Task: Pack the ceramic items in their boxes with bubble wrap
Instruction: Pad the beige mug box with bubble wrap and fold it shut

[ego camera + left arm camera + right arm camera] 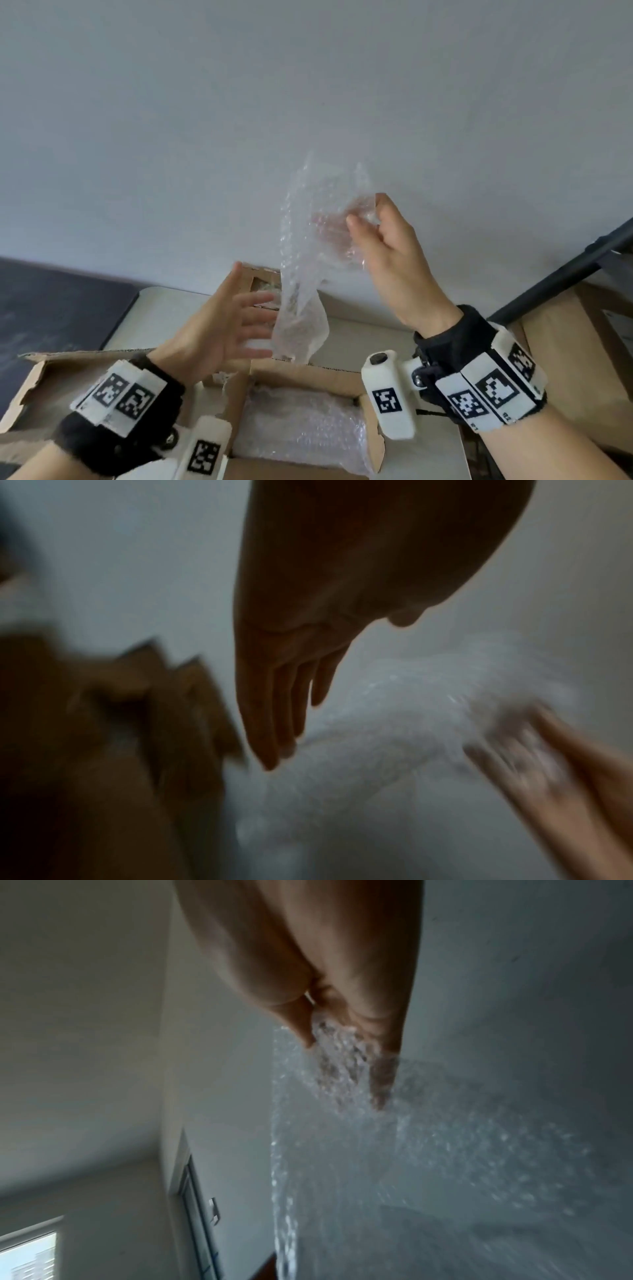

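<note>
We pinch a clear, crumpled bubble wrap sheet (pixel 308 260) in our right hand (pixel 394 260), hanging limp above the open cardboard box (pixel 370 428). Our left hand (pixel 212 329) is spread, fingers straight, beside its lower end.

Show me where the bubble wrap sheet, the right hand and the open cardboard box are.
bubble wrap sheet (pixel 301 274), head view, middle of the hanging sheet.
right hand (pixel 394 260), head view, the palm below the fingers that pinch the sheet.
open cardboard box (pixel 308 373), head view, its far wall.
</note>
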Action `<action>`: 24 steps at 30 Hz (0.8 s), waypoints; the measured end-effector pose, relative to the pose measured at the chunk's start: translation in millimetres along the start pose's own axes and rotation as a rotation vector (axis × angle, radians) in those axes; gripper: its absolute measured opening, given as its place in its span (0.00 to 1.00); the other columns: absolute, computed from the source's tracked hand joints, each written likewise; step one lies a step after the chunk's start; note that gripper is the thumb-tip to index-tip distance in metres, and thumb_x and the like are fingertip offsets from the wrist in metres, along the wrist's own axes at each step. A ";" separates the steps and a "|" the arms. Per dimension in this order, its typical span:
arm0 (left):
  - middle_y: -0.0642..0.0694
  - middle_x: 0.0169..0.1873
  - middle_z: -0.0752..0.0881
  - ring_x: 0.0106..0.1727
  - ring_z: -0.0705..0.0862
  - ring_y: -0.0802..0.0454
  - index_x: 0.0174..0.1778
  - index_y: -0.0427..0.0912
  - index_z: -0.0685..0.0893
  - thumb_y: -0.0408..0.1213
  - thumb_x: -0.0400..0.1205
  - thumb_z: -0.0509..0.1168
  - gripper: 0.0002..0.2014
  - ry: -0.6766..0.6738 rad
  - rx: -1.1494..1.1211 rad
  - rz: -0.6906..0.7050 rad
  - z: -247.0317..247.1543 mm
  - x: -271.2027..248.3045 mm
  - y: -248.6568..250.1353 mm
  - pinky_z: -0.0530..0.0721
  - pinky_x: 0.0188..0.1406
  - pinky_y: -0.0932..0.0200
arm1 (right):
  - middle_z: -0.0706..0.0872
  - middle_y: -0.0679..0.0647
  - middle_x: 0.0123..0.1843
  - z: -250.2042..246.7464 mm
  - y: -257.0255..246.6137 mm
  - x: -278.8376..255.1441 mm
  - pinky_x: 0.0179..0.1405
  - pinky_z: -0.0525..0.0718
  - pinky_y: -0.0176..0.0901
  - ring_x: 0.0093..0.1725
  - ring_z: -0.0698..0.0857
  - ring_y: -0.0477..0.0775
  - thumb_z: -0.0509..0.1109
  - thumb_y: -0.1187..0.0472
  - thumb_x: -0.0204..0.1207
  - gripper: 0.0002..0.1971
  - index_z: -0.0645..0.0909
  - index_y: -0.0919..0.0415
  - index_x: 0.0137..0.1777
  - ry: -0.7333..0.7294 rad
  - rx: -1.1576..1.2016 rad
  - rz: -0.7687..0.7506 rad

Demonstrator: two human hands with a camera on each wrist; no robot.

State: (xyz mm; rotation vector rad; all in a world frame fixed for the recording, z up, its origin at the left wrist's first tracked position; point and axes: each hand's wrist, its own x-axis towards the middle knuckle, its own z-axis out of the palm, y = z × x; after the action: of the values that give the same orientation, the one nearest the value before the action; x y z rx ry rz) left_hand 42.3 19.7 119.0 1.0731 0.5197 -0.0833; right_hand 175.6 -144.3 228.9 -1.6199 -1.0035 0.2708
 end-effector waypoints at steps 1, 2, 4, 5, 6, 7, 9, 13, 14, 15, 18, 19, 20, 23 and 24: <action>0.37 0.63 0.84 0.64 0.83 0.35 0.68 0.43 0.80 0.77 0.71 0.45 0.46 -0.142 -0.183 -0.066 -3.4 1.4 -4.6 0.77 0.64 0.31 | 0.75 0.36 0.29 4.1 -1.6 -7.2 0.29 0.70 0.26 0.27 0.74 0.38 0.58 0.61 0.86 0.10 0.69 0.47 0.43 -0.073 -0.015 -0.025; 0.34 0.69 0.79 0.69 0.78 0.32 0.71 0.41 0.78 0.77 0.73 0.42 0.48 -0.227 -0.310 -0.079 -3.0 1.9 -6.4 0.68 0.69 0.25 | 0.71 0.35 0.27 8.0 -1.4 -14.1 0.27 0.67 0.27 0.25 0.69 0.38 0.58 0.60 0.86 0.09 0.69 0.48 0.43 -0.145 -0.009 -0.026; 0.32 0.76 0.69 0.76 0.68 0.32 0.77 0.35 0.69 0.70 0.80 0.30 0.47 -0.345 -0.491 0.036 0.2 3.4 -8.9 0.51 0.77 0.27 | 0.73 0.38 0.27 13.3 1.2 -29.0 0.29 0.70 0.27 0.26 0.70 0.40 0.58 0.60 0.85 0.04 0.72 0.57 0.48 -0.270 0.075 0.013; 0.31 0.78 0.65 0.79 0.63 0.35 0.79 0.31 0.64 0.62 0.83 0.26 0.44 -0.354 -0.518 0.183 2.6 -2.5 -8.6 0.49 0.79 0.34 | 0.78 0.41 0.31 16.0 4.1 -35.3 0.36 0.75 0.25 0.30 0.76 0.42 0.58 0.61 0.85 0.06 0.74 0.62 0.54 -0.314 0.127 0.039; 0.29 0.78 0.64 0.80 0.62 0.37 0.79 0.29 0.61 0.53 0.87 0.27 0.37 -0.370 -0.585 0.266 3.8 -5.8 -12.1 0.51 0.80 0.41 | 0.82 0.45 0.36 17.5 6.4 -40.9 0.45 0.77 0.24 0.38 0.81 0.45 0.58 0.61 0.85 0.09 0.75 0.62 0.60 -0.356 0.173 0.072; 0.28 0.75 0.68 0.77 0.67 0.38 0.77 0.29 0.66 0.45 0.89 0.31 0.31 -0.296 -0.577 0.337 4.7 -2.9 -15.5 0.57 0.79 0.45 | 0.84 0.45 0.42 19.0 9.7 -45.2 0.51 0.77 0.25 0.45 0.83 0.44 0.58 0.62 0.85 0.11 0.75 0.60 0.64 -0.391 0.212 0.102; 0.31 0.57 0.84 0.57 0.86 0.42 0.59 0.36 0.86 0.33 0.88 0.47 0.21 -0.023 -0.477 0.209 -1.0 14.2 -31.7 0.78 0.64 0.47 | 0.86 0.48 0.54 20.7 19.6 -53.3 0.57 0.79 0.32 0.57 0.85 0.46 0.59 0.63 0.84 0.14 0.75 0.64 0.66 -0.425 0.295 0.173; 0.39 0.50 0.87 0.46 0.89 0.45 0.58 0.41 0.87 0.53 0.78 0.59 0.23 0.026 -0.357 0.166 -11.4 26.5 -37.8 0.88 0.44 0.50 | 0.87 0.57 0.57 19.0 41.5 -62.4 0.58 0.83 0.42 0.59 0.86 0.56 0.61 0.63 0.83 0.12 0.77 0.66 0.63 -0.333 0.435 0.325; 0.37 0.54 0.87 0.50 0.89 0.43 0.60 0.40 0.87 0.57 0.79 0.57 0.27 -0.046 -0.373 0.120 -7.1 22.9 -32.9 0.87 0.44 0.48 | 0.88 0.56 0.55 17.7 45.7 -62.7 0.54 0.84 0.40 0.56 0.87 0.55 0.62 0.62 0.83 0.11 0.78 0.64 0.61 -0.267 0.459 0.363; 0.35 0.58 0.86 0.54 0.87 0.41 0.65 0.38 0.84 0.60 0.80 0.57 0.30 -0.119 -0.384 0.117 -6.8 19.8 -32.5 0.87 0.47 0.47 | 0.89 0.56 0.53 16.3 50.6 -62.6 0.52 0.85 0.41 0.54 0.88 0.55 0.62 0.62 0.82 0.10 0.79 0.63 0.59 -0.196 0.435 0.387; 0.39 0.60 0.86 0.58 0.87 0.44 0.63 0.49 0.86 0.54 0.85 0.55 0.20 -0.187 -0.346 0.144 -2.4 18.0 -34.4 0.86 0.55 0.44 | 0.86 0.61 0.53 11.8 65.0 -63.1 0.55 0.82 0.49 0.52 0.85 0.57 0.64 0.59 0.82 0.08 0.80 0.63 0.53 -0.051 0.149 0.382; 0.44 0.57 0.88 0.57 0.88 0.50 0.56 0.58 0.89 0.50 0.87 0.53 0.17 -0.134 -0.284 0.153 -2.2 20.3 -32.2 0.87 0.54 0.48 | 0.86 0.58 0.54 11.3 69.1 -63.2 0.57 0.80 0.43 0.54 0.84 0.51 0.65 0.58 0.81 0.07 0.81 0.61 0.51 -0.040 0.074 0.365; 0.45 0.59 0.87 0.58 0.87 0.54 0.55 0.59 0.89 0.50 0.87 0.50 0.20 -0.140 -0.227 0.139 0.8 18.4 -28.6 0.85 0.56 0.53 | 0.85 0.52 0.58 11.0 72.6 -63.1 0.62 0.76 0.37 0.59 0.82 0.43 0.67 0.57 0.80 0.05 0.81 0.57 0.48 -0.043 0.014 0.359; 0.38 0.70 0.79 0.71 0.77 0.48 0.72 0.42 0.79 0.53 0.88 0.41 0.29 -0.355 -0.245 0.209 12.0 14.3 -25.1 0.73 0.69 0.57 | 0.79 0.40 0.66 9.7 80.4 -62.0 0.64 0.71 0.28 0.67 0.75 0.34 0.70 0.56 0.77 0.03 0.81 0.55 0.45 -0.137 -0.047 0.395; 0.47 0.61 0.86 0.63 0.84 0.55 0.63 0.51 0.86 0.54 0.87 0.43 0.27 -0.357 -0.265 0.092 10.3 18.4 -27.0 0.78 0.62 0.63 | 0.84 0.42 0.60 9.8 82.0 -61.6 0.57 0.76 0.27 0.60 0.81 0.35 0.71 0.57 0.76 0.03 0.82 0.56 0.46 -0.169 0.007 0.405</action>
State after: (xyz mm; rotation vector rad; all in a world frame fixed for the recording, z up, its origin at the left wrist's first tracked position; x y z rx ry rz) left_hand 53.8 1.1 92.7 0.7978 0.1526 -0.1186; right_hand 169.5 -180.4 132.7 -1.8087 -0.7887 0.6936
